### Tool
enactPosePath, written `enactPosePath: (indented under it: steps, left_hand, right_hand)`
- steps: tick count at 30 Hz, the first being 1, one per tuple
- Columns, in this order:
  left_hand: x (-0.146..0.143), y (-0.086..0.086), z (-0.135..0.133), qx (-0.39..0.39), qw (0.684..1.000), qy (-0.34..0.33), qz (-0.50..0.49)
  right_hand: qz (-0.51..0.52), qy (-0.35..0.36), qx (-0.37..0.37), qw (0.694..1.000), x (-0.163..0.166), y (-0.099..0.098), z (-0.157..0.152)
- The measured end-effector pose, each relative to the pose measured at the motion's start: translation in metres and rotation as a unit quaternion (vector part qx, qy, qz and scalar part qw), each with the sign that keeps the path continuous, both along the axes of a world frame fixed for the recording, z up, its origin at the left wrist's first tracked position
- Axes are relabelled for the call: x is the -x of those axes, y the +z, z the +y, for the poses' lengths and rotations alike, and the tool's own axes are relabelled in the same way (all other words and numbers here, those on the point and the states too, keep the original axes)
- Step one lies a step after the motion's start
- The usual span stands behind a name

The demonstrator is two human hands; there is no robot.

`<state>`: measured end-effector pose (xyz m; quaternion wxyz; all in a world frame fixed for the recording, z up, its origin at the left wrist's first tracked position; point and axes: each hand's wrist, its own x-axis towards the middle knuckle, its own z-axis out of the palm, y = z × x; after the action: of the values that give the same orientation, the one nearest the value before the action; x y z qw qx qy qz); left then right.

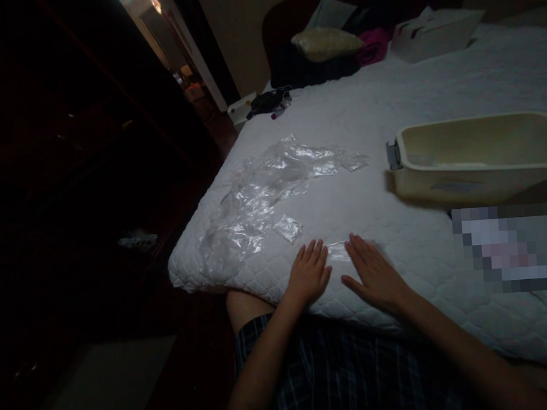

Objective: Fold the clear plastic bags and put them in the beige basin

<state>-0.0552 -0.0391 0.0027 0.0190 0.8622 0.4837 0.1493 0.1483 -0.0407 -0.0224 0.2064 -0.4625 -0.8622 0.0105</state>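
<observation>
A strip of clear plastic bag [337,252] lies flat on the white quilted bed cover [371,204] near its front edge. My left hand [309,271] rests palm down at the strip's left end, fingers stretched out. Over its right part lies my right hand [374,270], also flat, with the thumb apart; it hides some of the plastic. Just beyond my left hand is a small folded clear bag [288,227]. A loose spread of crumpled clear plastic bags [271,174] covers the bed to the left and farther back.
On the right stands a cream plastic bin [478,181] with a grey latch. A blurred-out flat object [501,248] with a cable lies before it. Farther back are a white box [434,34], a pillow [328,43] and a small bottle [282,107].
</observation>
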Motion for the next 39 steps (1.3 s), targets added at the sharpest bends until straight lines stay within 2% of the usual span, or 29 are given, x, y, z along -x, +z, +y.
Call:
enactPosePath:
  steps: [5, 10, 13, 16, 21, 29, 35, 39]
  left_hand:
    - [0.007, -0.006, -0.002, -0.022, 1.0, -0.008, 0.004]
    - [0.001, -0.007, -0.002, -0.063, 0.998, -0.012, 0.013]
    - [-0.005, -0.011, -0.002, -0.098, 0.991, -0.092, 0.024]
    - [-0.01, -0.014, -0.002, -0.085, 0.985, -0.149, 0.031]
    - [-0.012, -0.014, -0.004, -0.087, 0.986, -0.139, 0.016]
    - [-0.012, -0.017, -0.005, -0.094, 0.988, -0.126, -0.011]
    - [-0.012, -0.016, -0.008, -0.085, 0.992, -0.082, -0.047]
    - [-0.012, -0.013, -0.009, -0.083, 0.993, -0.073, -0.047]
  right_hand:
    - [0.017, -0.055, -0.025, 0.998, 0.0, 0.002, -0.002]
    - [-0.001, -0.048, -0.007, 0.999, 0.002, -0.001, -0.001]
    - [-0.011, -0.041, -0.002, 0.999, 0.001, -0.004, 0.001]
    - [-0.009, -0.025, -0.001, 1.0, -0.003, -0.006, 0.003]
    - [0.013, -0.027, 0.001, 1.0, -0.006, -0.002, 0.005]
    - [0.05, -0.03, -0.039, 0.998, -0.003, 0.007, 0.002]
    - [0.004, -0.144, -0.034, 0.989, 0.001, 0.004, 0.006]
    - [-0.024, -0.145, 0.001, 0.989, 0.0, 0.0, 0.013]
